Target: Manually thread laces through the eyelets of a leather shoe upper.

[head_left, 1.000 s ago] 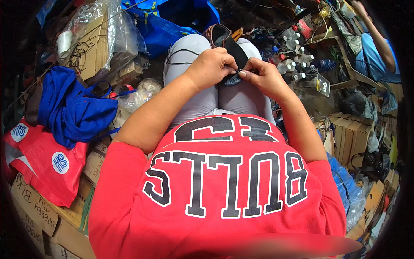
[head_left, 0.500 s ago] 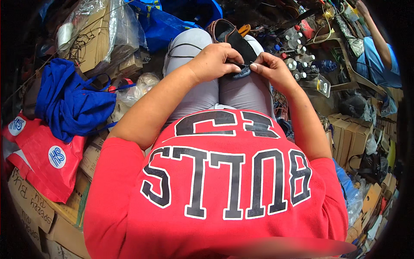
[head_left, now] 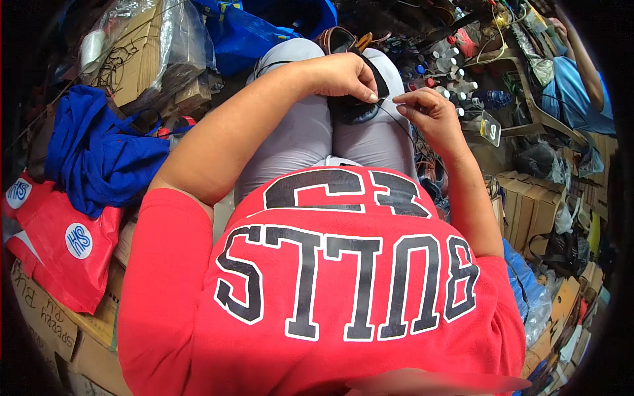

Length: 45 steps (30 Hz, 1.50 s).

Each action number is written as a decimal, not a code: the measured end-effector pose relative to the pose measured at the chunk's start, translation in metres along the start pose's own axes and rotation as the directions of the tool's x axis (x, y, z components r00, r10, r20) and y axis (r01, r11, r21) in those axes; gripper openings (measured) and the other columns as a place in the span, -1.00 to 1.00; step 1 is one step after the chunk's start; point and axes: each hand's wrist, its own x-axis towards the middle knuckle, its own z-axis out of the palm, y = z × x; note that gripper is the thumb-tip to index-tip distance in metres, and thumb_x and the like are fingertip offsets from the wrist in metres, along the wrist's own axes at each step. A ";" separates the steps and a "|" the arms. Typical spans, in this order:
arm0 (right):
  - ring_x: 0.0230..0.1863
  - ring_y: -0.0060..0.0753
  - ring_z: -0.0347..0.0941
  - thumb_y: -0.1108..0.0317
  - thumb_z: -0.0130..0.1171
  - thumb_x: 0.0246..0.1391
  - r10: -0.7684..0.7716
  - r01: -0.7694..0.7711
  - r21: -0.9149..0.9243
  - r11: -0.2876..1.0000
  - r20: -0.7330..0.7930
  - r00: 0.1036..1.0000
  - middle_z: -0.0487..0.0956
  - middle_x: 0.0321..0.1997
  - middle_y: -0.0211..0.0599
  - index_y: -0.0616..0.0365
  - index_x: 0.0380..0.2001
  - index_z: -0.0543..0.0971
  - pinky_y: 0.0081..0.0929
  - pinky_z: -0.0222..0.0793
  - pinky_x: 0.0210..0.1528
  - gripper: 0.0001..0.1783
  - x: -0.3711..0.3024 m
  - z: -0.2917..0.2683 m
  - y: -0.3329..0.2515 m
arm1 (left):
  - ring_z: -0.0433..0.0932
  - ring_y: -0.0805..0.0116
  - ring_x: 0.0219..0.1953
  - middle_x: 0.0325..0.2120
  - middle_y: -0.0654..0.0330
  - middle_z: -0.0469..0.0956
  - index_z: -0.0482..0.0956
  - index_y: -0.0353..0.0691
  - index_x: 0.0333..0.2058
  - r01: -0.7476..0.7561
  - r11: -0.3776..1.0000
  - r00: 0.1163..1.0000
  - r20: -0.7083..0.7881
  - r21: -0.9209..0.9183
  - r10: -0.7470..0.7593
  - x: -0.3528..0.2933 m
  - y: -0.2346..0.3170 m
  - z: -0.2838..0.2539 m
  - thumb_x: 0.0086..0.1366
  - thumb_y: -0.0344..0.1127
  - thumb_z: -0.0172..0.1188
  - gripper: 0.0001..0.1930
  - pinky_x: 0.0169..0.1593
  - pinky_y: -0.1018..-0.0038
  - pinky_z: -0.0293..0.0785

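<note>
Black, with a faint sheen along the near edge, for the footwear piece [head_left: 360, 116] on the grey trousers [head_left: 290, 135], toward one o'clock. At its top, toward twelve, a brown-rimmed opening [head_left: 335, 41]. Over the piece, just past twelve, the left hand [head_left: 349, 76], fingers curled and thumb down at the edge; cannot tell between pinching the edge and pinching the thread there. At two o'clock, the right hand [head_left: 429, 113], thumb and fingers pressed together on a thin pale strand [head_left: 389, 101], too fine to tell as needle or thread. Compared with a second ago, a clear change: from fingertips almost meeting over the piece to a visible gap, with the right hand farther toward three. Across that gap, the strand; below it, a dark thread [head_left: 401, 123] curving toward five o'clock, now plainer to see. In judgement, a sign of drawing thread out from the edge, with the left hand as a steady. Farther out at two, bottles [head_left: 450, 55]; at eleven, a blue bag [head_left: 241, 43].
</note>
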 end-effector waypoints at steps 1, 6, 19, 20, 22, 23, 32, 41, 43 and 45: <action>-0.41 -0.60 0.35 0.51 0.22 -0.07 0.004 -0.004 -0.002 1.000 0.000 1.000 0.45 -0.42 -0.44 0.12 -0.33 0.63 -0.65 0.28 -0.33 -0.83 0.000 0.000 0.001 | 0.51 0.52 -0.33 -0.43 0.24 0.61 0.62 -0.32 -0.31 0.011 1.000 1.000 0.007 -0.006 -0.011 0.001 0.000 0.000 0.10 -0.24 0.28 -0.74 -0.14 0.57 0.38; -0.37 -0.56 0.40 0.52 0.24 -0.10 0.031 -0.030 -0.010 0.999 0.043 0.999 0.46 -0.42 -0.42 0.10 -0.36 0.64 -0.63 0.32 -0.29 -0.84 0.006 0.003 0.004 | 0.50 0.52 -0.34 -0.43 0.24 0.60 0.62 -0.31 -0.31 -0.002 1.000 1.000 0.014 0.010 0.002 0.003 -0.003 0.000 0.11 -0.24 0.27 -0.74 -0.15 0.56 0.38; -0.35 -0.65 0.34 0.55 0.21 -0.07 0.048 -0.045 -0.030 0.999 0.141 0.989 0.45 -0.41 -0.49 0.14 -0.35 0.61 -0.69 0.28 -0.30 -0.85 0.011 0.009 0.003 | 0.51 0.51 -0.35 -0.44 0.25 0.60 0.62 -0.32 -0.33 -0.005 1.000 1.000 -0.012 0.012 0.005 0.002 -0.008 0.003 0.08 -0.27 0.27 -0.76 -0.15 0.56 0.38; -0.36 -0.65 0.35 0.54 0.21 -0.06 0.042 -0.040 -0.015 0.999 0.128 0.991 0.45 -0.42 -0.48 0.15 -0.36 0.61 -0.69 0.28 -0.30 -0.86 0.011 0.011 0.004 | 0.51 0.51 -0.35 -0.44 0.25 0.60 0.62 -0.32 -0.33 -0.005 1.000 1.000 -0.013 0.010 0.005 0.002 -0.008 0.003 0.08 -0.27 0.27 -0.76 -0.15 0.56 0.38; -0.37 -0.66 0.36 0.53 0.22 -0.06 0.036 -0.036 -0.002 0.999 0.118 0.992 0.46 -0.42 -0.48 0.16 -0.36 0.61 -0.69 0.28 -0.31 -0.87 0.008 0.016 0.006 | 0.51 0.51 -0.35 -0.44 0.24 0.61 0.62 -0.32 -0.33 0.003 1.000 1.000 -0.016 -0.020 -0.003 0.001 -0.007 0.004 0.08 -0.28 0.27 -0.76 -0.14 0.56 0.38; -0.38 -0.65 0.35 0.51 0.25 -0.09 0.067 -0.071 0.051 0.996 0.078 0.995 0.47 -0.43 -0.46 0.14 -0.37 0.62 -0.68 0.28 -0.31 -0.86 0.006 0.020 0.006 | 0.51 0.51 -0.35 -0.44 0.24 0.61 0.62 -0.32 -0.33 0.001 1.000 1.000 -0.017 -0.023 -0.002 0.002 -0.008 0.004 0.08 -0.28 0.27 -0.76 -0.14 0.56 0.38; -0.48 -0.61 0.40 0.53 0.25 -0.13 -0.038 0.036 -0.013 0.999 -0.114 0.993 0.51 -0.47 -0.40 0.10 -0.37 0.63 -0.65 0.33 -0.40 -0.82 -0.010 0.036 -0.002 | 0.51 0.51 -0.26 -0.33 0.25 0.61 0.61 -0.30 -0.19 -0.019 0.997 0.996 0.085 -0.073 0.025 0.001 -0.013 -0.002 0.10 -0.40 0.20 -0.74 -0.07 0.60 0.36; -0.46 -0.53 0.45 0.57 0.19 -0.12 -0.044 0.040 -0.117 0.992 -0.039 0.998 0.49 -0.46 -0.35 0.05 -0.29 0.64 -0.61 0.37 -0.39 -0.73 -0.011 0.029 -0.020 | 0.50 0.51 -0.23 -0.29 0.25 0.61 0.59 -0.27 -0.13 -0.005 0.999 0.993 0.116 -0.046 0.010 -0.002 -0.006 -0.005 0.06 -0.46 0.16 -0.67 -0.03 0.59 0.32; -0.45 -0.48 0.46 0.57 0.18 -0.11 -0.033 0.031 -0.144 0.989 -0.010 0.999 0.49 -0.45 -0.32 0.04 -0.28 0.64 -0.58 0.38 -0.38 -0.73 -0.009 0.027 -0.025 | 0.49 0.51 -0.25 -0.30 0.25 0.61 0.59 -0.27 -0.12 0.013 0.997 0.991 0.132 -0.075 -0.003 -0.001 -0.008 -0.005 0.04 -0.47 0.14 -0.65 -0.04 0.60 0.32; -0.44 -0.43 0.47 0.57 0.17 -0.11 -0.019 0.022 -0.171 0.985 0.016 1.000 0.49 -0.45 -0.29 0.04 -0.28 0.64 -0.55 0.39 -0.36 -0.72 -0.007 0.024 -0.028 | 0.49 0.51 -0.26 -0.30 0.25 0.61 0.59 -0.26 -0.12 0.012 0.997 0.990 0.139 -0.074 -0.002 -0.001 -0.008 -0.006 0.04 -0.47 0.14 -0.64 -0.04 0.60 0.32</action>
